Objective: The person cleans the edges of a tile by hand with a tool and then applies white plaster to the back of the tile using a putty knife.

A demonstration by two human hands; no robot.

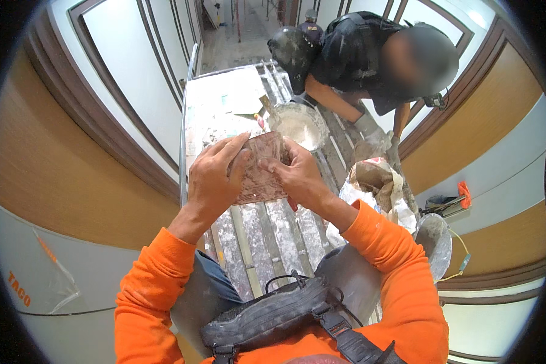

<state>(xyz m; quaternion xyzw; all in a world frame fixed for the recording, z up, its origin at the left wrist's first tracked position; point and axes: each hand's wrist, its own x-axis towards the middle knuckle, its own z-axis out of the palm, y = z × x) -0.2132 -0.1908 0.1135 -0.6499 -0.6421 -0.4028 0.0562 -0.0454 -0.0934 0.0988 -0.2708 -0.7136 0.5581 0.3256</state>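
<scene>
A flat rectangular reddish-brown piece (258, 173), smeared with pale residue, is held up in front of me. My left hand (215, 173) grips its left side with the fingers along the upper edge. On its right side, my right hand (303, 176) closes round the edge, thumb lying on the face. A bit of red shows below my right fingers; I cannot make out what it belongs to. Just beyond the piece stands a round bucket (314, 138) with a pale, creamy mix in it. A flat-bladed tool (267, 104) leans at its left rim.
Plaster-spattered slats (249, 242) form the platform under me. A white board (215, 97) lies at its far left. An open bag (400, 209) of brown-grey material stands at right, near a clear bucket (434, 242). A co-worker in black (352, 54) bends over the platform's far right.
</scene>
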